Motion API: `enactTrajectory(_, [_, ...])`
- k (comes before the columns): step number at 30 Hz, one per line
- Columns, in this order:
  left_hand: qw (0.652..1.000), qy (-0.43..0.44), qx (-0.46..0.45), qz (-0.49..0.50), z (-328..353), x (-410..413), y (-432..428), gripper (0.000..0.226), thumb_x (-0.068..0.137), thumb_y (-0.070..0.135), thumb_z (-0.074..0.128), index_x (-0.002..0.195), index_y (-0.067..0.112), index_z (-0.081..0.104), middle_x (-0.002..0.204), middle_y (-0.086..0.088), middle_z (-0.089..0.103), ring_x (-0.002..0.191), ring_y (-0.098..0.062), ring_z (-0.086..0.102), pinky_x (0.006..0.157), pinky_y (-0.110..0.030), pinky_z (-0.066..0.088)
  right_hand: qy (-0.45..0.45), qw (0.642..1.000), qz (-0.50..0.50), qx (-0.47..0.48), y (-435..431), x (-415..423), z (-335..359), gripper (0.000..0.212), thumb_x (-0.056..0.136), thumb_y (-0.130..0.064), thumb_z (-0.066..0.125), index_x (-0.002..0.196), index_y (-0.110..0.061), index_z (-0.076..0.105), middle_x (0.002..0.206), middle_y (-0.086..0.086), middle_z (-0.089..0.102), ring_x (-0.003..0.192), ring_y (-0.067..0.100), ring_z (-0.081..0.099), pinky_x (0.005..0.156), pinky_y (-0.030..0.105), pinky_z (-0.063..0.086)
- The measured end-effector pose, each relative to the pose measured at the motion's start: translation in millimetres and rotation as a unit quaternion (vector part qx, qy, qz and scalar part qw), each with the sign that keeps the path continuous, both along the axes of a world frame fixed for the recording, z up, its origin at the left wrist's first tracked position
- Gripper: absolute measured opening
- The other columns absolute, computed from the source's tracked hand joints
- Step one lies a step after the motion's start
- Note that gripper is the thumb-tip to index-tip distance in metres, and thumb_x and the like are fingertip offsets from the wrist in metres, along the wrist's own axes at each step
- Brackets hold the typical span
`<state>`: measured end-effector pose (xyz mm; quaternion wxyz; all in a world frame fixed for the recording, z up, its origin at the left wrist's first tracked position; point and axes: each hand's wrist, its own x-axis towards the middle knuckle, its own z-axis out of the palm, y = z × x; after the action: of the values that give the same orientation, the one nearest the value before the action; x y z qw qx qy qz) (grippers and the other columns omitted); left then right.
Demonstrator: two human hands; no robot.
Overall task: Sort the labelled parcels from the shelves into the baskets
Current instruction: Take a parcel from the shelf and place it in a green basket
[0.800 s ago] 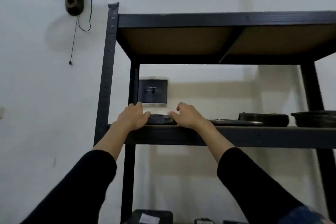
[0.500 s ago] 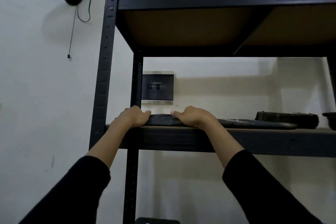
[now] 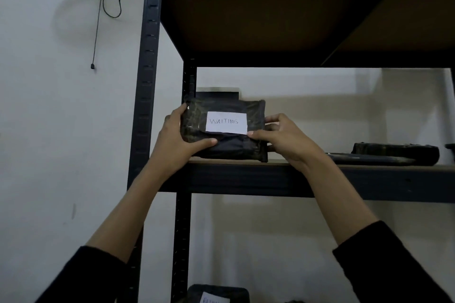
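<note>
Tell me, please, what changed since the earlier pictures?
The flat black plastic-wrapped parcel was tipped up from lying flat onto its lower edge, white WAITING label showing; left grip and right grip now hold its ends. Other black parcels stayed on the black metal shelf.

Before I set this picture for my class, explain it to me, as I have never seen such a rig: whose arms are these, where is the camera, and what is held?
No machine here: a person wears a wide-angle camera on the head, so you look along their own arms. The left hand and right hand grip the ends of a black parcel, stood up at the front of a dark metal shelf so its white label, reading WAITING, faces the camera. More dark parcels lie flat further right on that shelf, and another labelled parcel peeks in below.
</note>
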<state>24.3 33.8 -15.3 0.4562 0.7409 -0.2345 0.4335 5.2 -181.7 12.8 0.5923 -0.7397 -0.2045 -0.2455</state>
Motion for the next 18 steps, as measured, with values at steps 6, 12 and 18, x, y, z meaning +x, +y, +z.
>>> enactTrajectory(6, [0.987, -0.161, -0.013, 0.009, -6.1, -15.1, -1.1, 0.094, 0.068, 0.03, 0.081, 0.146, 0.016, 0.03, 0.14, 0.0, 0.043, 0.127, -0.014, 0.046, 0.107, -0.038, 0.044, -0.101, 0.993, 0.05, 0.046, -2.8, -15.0, -10.9, 0.046, 0.08, -0.005, 0.07, 0.115, -0.019, 0.043, 0.114, 0.001, 0.062, 0.098, 0.015, 0.064, 0.081, 0.027, 0.049])
enactTrajectory(12, [0.974, -0.225, -0.011, 0.016, -5.5, -25.7, -1.2, 0.093, 0.068, 0.031, 0.079, 0.144, 0.01, 0.031, 0.137, 0.0, 0.042, 0.127, -0.007, 0.041, 0.105, -0.028, 0.045, -0.145, 0.986, 0.065, 0.051, -1.2, -28.0, -17.5, 0.047, 0.082, -0.003, 0.068, 0.119, -0.017, 0.042, 0.112, -0.002, 0.063, 0.092, 0.007, 0.066, 0.071, 0.014, 0.053])
enactTrajectory(18, [0.993, -0.056, 0.02, 0.102, 4.6, -28.4, -6.4, 0.089, 0.072, 0.038, 0.078, 0.145, 0.013, 0.033, 0.134, -0.009, 0.043, 0.123, -0.019, 0.045, 0.102, -0.025, 0.037, -0.081, 0.996, -0.037, -0.005, 0.7, -15.2, -5.3, 0.038, 0.085, -0.015, 0.067, 0.12, -0.013, 0.052, 0.104, 0.005, 0.064, 0.087, 0.013, 0.064, 0.066, 0.018, 0.047])
